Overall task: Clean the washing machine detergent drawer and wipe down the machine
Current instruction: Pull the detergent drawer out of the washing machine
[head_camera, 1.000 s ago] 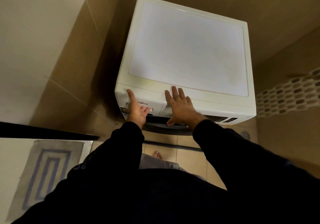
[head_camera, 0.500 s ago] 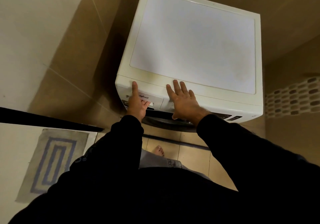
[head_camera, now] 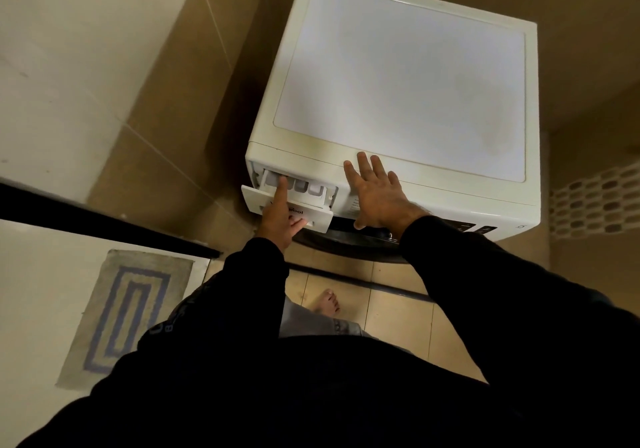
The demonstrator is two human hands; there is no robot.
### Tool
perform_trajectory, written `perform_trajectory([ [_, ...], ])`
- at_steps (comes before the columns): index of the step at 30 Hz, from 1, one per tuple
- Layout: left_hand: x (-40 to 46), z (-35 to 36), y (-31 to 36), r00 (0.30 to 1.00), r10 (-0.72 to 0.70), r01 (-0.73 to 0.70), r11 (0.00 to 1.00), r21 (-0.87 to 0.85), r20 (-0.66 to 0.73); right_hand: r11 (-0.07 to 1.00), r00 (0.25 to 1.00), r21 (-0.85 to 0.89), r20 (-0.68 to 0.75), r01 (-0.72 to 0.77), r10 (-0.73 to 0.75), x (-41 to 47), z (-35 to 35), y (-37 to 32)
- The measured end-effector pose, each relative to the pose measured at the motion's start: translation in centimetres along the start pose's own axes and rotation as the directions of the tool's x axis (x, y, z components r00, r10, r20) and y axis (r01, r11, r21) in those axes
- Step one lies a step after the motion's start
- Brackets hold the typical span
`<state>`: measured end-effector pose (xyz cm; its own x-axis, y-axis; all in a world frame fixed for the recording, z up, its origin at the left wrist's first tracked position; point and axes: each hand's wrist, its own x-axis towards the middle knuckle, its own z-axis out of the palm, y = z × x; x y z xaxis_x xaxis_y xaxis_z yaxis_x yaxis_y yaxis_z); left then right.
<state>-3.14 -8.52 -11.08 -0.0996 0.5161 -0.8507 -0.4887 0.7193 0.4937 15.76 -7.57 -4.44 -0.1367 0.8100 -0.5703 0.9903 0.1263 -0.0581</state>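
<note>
A white front-loading washing machine stands below me against beige tiled walls. Its detergent drawer at the front left is pulled partly out, showing several pale compartments. My left hand grips the drawer's front panel, fingers curled under the handle recess and the index finger stretched over the top into the compartments. My right hand lies flat with fingers straight against the machine's front top edge, just right of the drawer. The dark door rim shows under both hands.
A grey and blue floor mat lies on the pale floor at the left, behind a dark threshold strip. My bare foot stands on the beige floor tiles in front of the machine. A patterned mosaic tile band runs along the right wall.
The detergent drawer was flush with the front panel and now sticks out partly, pulled by my left hand. My right hand stays pressed on the machine's front edge.
</note>
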Motion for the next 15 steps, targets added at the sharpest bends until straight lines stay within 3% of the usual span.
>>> perform_trajectory([
  [15, -2.2, -4.5, -1.2, 0.987, -0.100, 0.064, 0.962, 0.267, 0.125, 0.999, 1.000, 0.026, -0.017, -0.024, 0.025, 0.2, -0.1, -0.3],
])
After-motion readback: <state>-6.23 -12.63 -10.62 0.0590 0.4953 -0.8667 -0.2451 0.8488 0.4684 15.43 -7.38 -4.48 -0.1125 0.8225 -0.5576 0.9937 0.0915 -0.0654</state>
